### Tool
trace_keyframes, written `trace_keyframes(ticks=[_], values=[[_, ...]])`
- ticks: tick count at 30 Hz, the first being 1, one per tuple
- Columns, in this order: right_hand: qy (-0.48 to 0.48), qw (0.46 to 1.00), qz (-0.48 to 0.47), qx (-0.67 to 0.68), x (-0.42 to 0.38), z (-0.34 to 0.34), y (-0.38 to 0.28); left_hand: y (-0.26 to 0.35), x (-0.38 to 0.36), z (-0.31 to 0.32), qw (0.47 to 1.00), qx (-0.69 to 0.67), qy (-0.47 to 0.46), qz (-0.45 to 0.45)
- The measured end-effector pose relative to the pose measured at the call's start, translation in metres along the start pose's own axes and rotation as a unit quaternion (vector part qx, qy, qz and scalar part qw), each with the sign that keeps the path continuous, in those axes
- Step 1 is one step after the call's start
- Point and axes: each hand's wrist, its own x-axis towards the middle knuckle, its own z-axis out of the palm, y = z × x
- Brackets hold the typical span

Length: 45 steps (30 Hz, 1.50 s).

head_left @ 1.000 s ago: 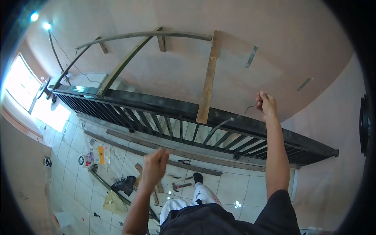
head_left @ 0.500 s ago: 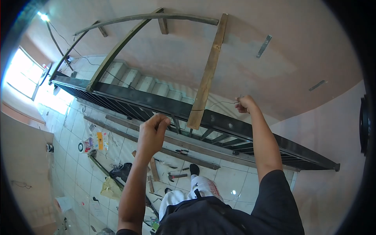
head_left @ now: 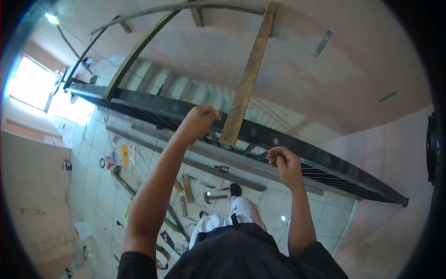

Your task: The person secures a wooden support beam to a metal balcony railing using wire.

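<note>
My left hand is closed in a pinch above the black metal railing, with its fingertips at the end of a thin wire. The wire crosses the face of a wooden plank, and its other end sticks out loose to the right. This plank leans from the railing up to the curved wooden strip by the wall. My right hand hangs over the railing's near side, right of the plank's lower end. Its fingers are loosely curled and apart, with nothing visible in them.
Behind the railing run stairs. A second wooden brace rises from the railing at left. On the tiled floor lie a hammer, pliers, long bars and wood offcuts. A bucket stands at left.
My left hand has moved up and right to the wire beside the plank. My right hand has let go of the wire's right end and dropped down toward me. The view has shifted slightly.
</note>
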Motion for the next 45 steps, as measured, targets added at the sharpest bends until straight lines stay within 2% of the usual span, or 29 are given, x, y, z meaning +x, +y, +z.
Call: trace_keyframes(ticks=[2, 3, 4, 5, 6, 7, 8, 10, 11, 12, 13, 14, 17, 20, 24, 26, 27, 29, 30, 31, 32, 33, 35, 40, 42, 43, 45], values=[[-0.042, 0.997, 0.052, -0.029, -0.006, 0.004, 0.023, -0.001, 0.016, -0.001, 0.984, -0.087, -0.109, -0.111], [-0.073, 0.991, 0.092, -0.063, -0.007, 0.006, 0.037, -0.001, 0.022, -0.001, 0.984, -0.088, -0.105, -0.117], [-0.043, 0.989, 0.076, -0.121, -0.006, 0.01, 0.061, 0.0, 0.029, 0.0, 0.974, -0.119, -0.132, -0.141], [-0.046, 0.989, 0.073, -0.122, -0.001, 0.015, 0.083, 0.002, 0.035, -0.001, 0.962, -0.151, -0.159, -0.161], [0.102, 0.944, -0.084, -0.301, 0.006, 0.023, 0.103, 0.003, 0.039, -0.002, 0.963, -0.152, -0.156, -0.16], [0.243, 0.826, -0.231, -0.454, 0.007, 0.03, 0.115, 0.003, 0.041, -0.001, 0.967, -0.127, -0.16, -0.15], [0.242, 0.827, -0.23, -0.452, 0.009, 0.035, 0.118, 0.006, 0.039, 0.0, 0.971, -0.1, -0.166, -0.14], [0.293, 0.762, -0.179, -0.549, 0.017, 0.043, 0.123, 0.013, 0.033, 0.005, 0.98, -0.051, -0.156, -0.114], [0.296, 0.762, -0.176, -0.548, 0.016, 0.048, 0.122, 0.016, 0.03, 0.009, 0.985, -0.005, -0.146, -0.089], [0.229, 0.859, -0.161, -0.43, 0.015, 0.053, 0.12, 0.017, 0.029, 0.013, 0.985, -0.001, -0.149, -0.087], [0.156, 0.931, -0.141, -0.299, 0.014, 0.058, 0.118, 0.018, 0.027, 0.016, 0.992, 0.047, -0.105, -0.047], [0.131, 0.921, -0.194, -0.312, 0.01, 0.059, 0.108, 0.017, 0.027, 0.018, 0.994, 0.094, -0.059, -0.005], [0.168, 0.925, -0.245, -0.237, 0.003, 0.056, 0.044, 0.01, 0.026, 0.02, 0.992, 0.099, -0.048, 0.054], [0.277, 0.881, -0.291, -0.251, 0.023, 0.026, 0.014, 0.01, 0.018, 0.015, 0.995, 0.078, -0.038, 0.046], [0.309, 0.893, -0.237, -0.223, 0.038, -0.009, -0.019, 0.021, -0.005, 0.005, 0.99, 0.085, 0.015, 0.113], [0.321, 0.903, -0.224, -0.179, 0.043, -0.016, -0.027, 0.026, -0.027, -0.003, 0.991, 0.004, 0.063, 0.12], [0.316, 0.903, -0.229, -0.178, 0.043, -0.016, -0.033, 0.025, -0.04, -0.007, 0.99, 0.002, 0.07, 0.12], [0.252, 0.956, -0.152, -0.014, 0.032, -0.012, -0.04, 0.017, -0.065, -0.011, 0.975, -0.105, 0.17, 0.094], [0.224, 0.962, -0.153, -0.014, 0.028, -0.006, -0.039, 0.012, -0.074, -0.009, 0.975, -0.105, 0.173, 0.094], [0.221, 0.963, -0.153, -0.013, 0.022, 0.0, -0.032, 0.005, -0.082, -0.005, 0.955, -0.208, 0.198, 0.08], [0.152, 0.982, -0.111, -0.002, 0.016, 0.006, -0.019, -0.001, -0.088, -0.001, 0.923, -0.31, 0.22, 0.065], [0.08, 0.994, -0.069, 0.007, 0.01, 0.012, -0.007, -0.01, -0.092, 0.003, 0.921, -0.312, 0.224, 0.064], [0.07, 0.995, -0.063, -0.011, -0.003, 0.024, 0.011, -0.022, -0.093, 0.009, 0.873, -0.447, 0.192, 0.035], [0.036, 0.999, -0.022, -0.029, -0.008, 0.037, 0.009, -0.04, -0.086, 0.003, 0.836, -0.513, 0.194, 0.016], [0.01, 0.983, -0.122, -0.138, -0.004, 0.047, -0.002, -0.044, -0.08, 0.003, 0.816, -0.543, 0.195, 0.034], [0.008, 0.982, -0.122, -0.141, -0.002, 0.055, -0.011, -0.046, -0.078, 0.005, 0.797, -0.57, 0.195, 0.05], [0.034, 0.913, -0.302, -0.274, 0.001, 0.074, -0.03, -0.049, -0.076, 0.014, 0.782, -0.589, 0.194, 0.063]])
